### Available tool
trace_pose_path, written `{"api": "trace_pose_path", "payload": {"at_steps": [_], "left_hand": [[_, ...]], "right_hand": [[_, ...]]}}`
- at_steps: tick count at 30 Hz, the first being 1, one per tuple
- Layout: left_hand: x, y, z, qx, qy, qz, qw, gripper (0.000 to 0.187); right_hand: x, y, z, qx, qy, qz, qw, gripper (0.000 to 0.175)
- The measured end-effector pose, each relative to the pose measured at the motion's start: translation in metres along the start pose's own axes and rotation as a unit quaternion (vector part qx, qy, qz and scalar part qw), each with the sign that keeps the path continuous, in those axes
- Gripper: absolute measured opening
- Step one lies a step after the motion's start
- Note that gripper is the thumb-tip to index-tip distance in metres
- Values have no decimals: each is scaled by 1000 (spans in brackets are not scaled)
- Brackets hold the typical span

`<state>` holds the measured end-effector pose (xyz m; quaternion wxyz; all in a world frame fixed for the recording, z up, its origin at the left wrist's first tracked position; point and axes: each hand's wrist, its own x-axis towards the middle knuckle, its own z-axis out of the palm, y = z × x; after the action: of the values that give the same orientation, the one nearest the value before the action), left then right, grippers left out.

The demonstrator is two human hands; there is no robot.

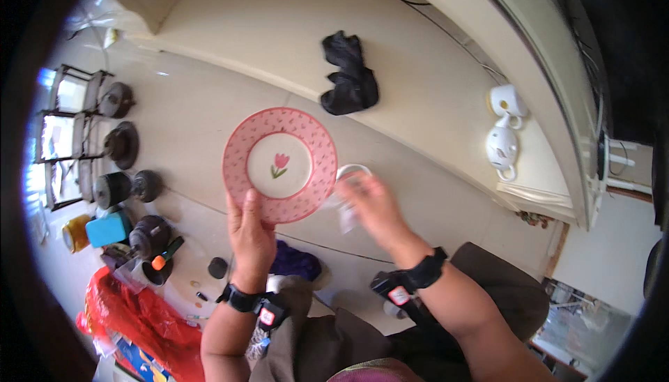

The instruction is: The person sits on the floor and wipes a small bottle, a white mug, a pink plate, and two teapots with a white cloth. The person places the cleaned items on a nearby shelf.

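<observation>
My left hand (252,241) holds a round plate (285,173) by its lower rim, with the thumb on the front face. The plate has a pink patterned border, and a pink tulip is painted at its white centre. To its right, my blurred right hand (377,212) grips a thin whitish cloth or tissue (347,220), which hangs below the fingers close to the plate's edge. A white curved rim (355,168) shows just above those fingers; blur and the hand hide what it belongs to.
A black cloth bundle (351,76) lies on the cream ledge. At right sit a white teapot (502,146) and a white mug (506,100). Dark pots (112,189), a blue box (108,229), a yellow jar (77,233) and a red plastic bag (141,324) crowd the left.
</observation>
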<state>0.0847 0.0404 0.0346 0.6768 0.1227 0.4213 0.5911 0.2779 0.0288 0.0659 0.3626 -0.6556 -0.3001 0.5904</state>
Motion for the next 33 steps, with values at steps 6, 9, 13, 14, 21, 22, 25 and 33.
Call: {"api": "trace_pose_path", "payload": {"at_steps": [6,9,13,14,21,22,25,33], "left_hand": [[3,0,-4,15,-26,-37,999,38],[-3,-3,-1,31,-25,-53,998,37],[-9,-3,1,39,-9,-42,998,36],[-10,-4,0,52,-20,-36,998,36],[-5,-7,-16,-5,-162,8,987,35],[-6,-9,-17,-36,-202,16,979,38],[-12,-15,-16,162,-69,3,984,39],[-6,-4,-24,63,-12,48,997,34]], "right_hand": [[6,-25,5,87,-59,-69,992,19],[9,-24,25,-74,-62,-169,981,16],[26,-25,32,-447,57,-432,781,20],[29,-26,32,-468,86,-449,756,21],[-2,-20,58,-385,-20,-392,836,21],[1,-20,63,-394,-22,-386,834,21],[25,-27,65,-391,-16,-416,821,18],[6,-30,37,-542,-23,-316,778,18]]}}
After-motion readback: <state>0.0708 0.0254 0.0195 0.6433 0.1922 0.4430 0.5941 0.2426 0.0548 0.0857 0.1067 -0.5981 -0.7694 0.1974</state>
